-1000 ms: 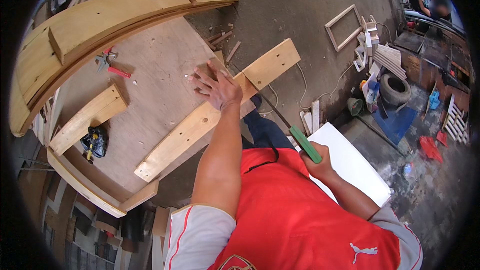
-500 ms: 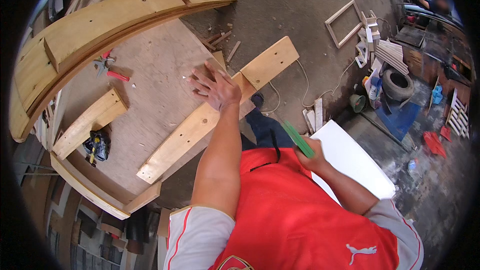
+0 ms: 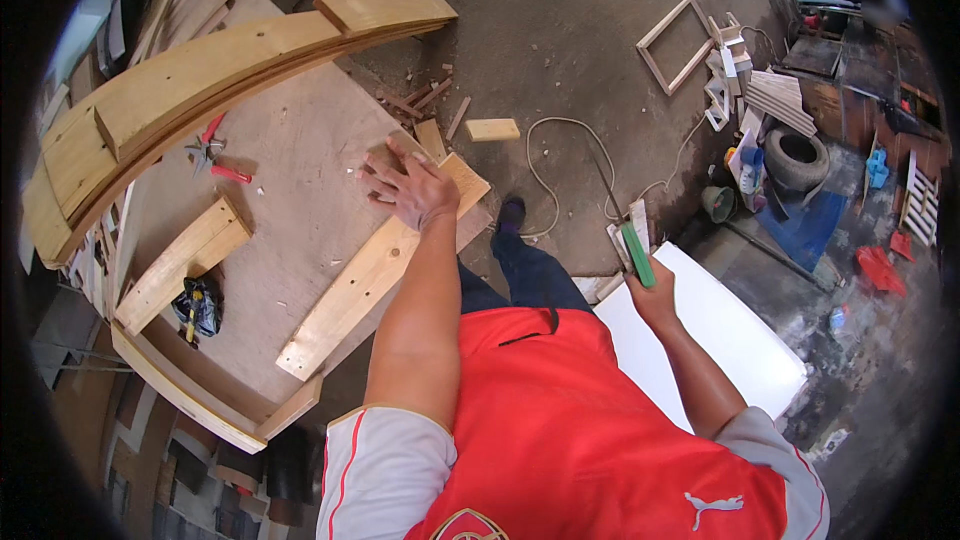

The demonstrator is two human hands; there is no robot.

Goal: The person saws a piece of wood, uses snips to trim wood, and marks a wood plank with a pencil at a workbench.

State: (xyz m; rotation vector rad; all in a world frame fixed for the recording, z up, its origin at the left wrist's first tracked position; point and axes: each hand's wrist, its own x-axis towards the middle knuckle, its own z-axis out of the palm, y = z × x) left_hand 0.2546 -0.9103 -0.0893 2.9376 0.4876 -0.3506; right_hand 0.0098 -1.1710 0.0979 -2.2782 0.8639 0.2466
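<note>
My left hand (image 3: 415, 185) presses down on a long wooden plank (image 3: 350, 295), its fingers spread over the upper part and the sheet beside it. The plank lies slanting along the right edge of a pale wooden worktop (image 3: 290, 140). My right hand (image 3: 655, 292) is closed round the green handle of a hand saw (image 3: 636, 250). Its thin blade points away from me, clear of the plank. A short wooden offcut (image 3: 492, 129) is beyond the plank's far end, over the floor; whether it has come to rest I cannot tell.
A large curved wooden piece (image 3: 230, 55) arches over the worktop's far left. Red-handled pliers (image 3: 205, 150), a short board (image 3: 185, 265) and a black plastic bag (image 3: 197, 308) lie there. A cord (image 3: 540, 125) loops across the floor. White board (image 3: 700, 340), tyre (image 3: 797, 161) and wooden frame (image 3: 678, 45) are right.
The plank's far end piece has come off and dropped toward the floor. My right hand has moved right and slightly up with the saw. My left hand stays on the plank.
</note>
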